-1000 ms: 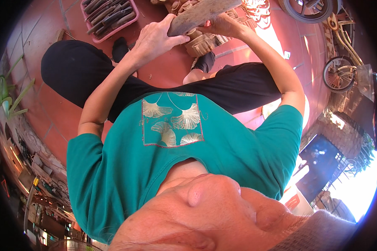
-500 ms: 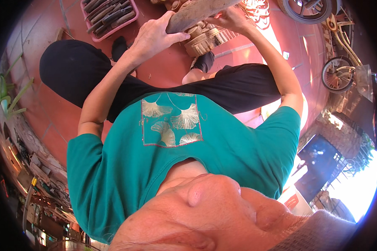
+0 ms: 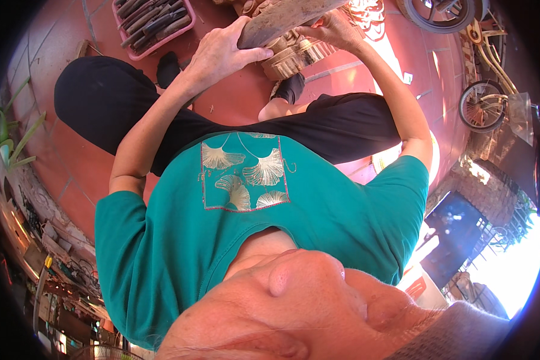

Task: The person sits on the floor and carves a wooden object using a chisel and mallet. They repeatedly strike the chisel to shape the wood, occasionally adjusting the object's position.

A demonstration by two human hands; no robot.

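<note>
My left hand (image 3: 221, 53) is closed around the near end of a thick, worn grey-brown piece of wood (image 3: 282, 23), its thumb lying along the lower side. This wood slants up to the right and leaves the picture at the top edge. My right hand (image 3: 336, 30) is behind and below it, fingers bent inward beside a carved light-brown wooden block (image 3: 285, 60). What the right fingers grip is hidden. The carved block rests low between my legs, partly covered by the wood.
A pink basket (image 3: 190, 24) with several dark-handled tools (image 3: 153, 23) stands on the red tiled floor (image 3: 234, 90) at the far left. A dark wheel (image 3: 441, 15) and a small bicycle (image 3: 485, 105) stand at the right. Green leaves (image 3: 24, 141) edge the left side.
My right hand has shifted very slightly, its fingers a little differently bent. The left hand keeps its hold on the wood, and the whole view has drifted slightly.
</note>
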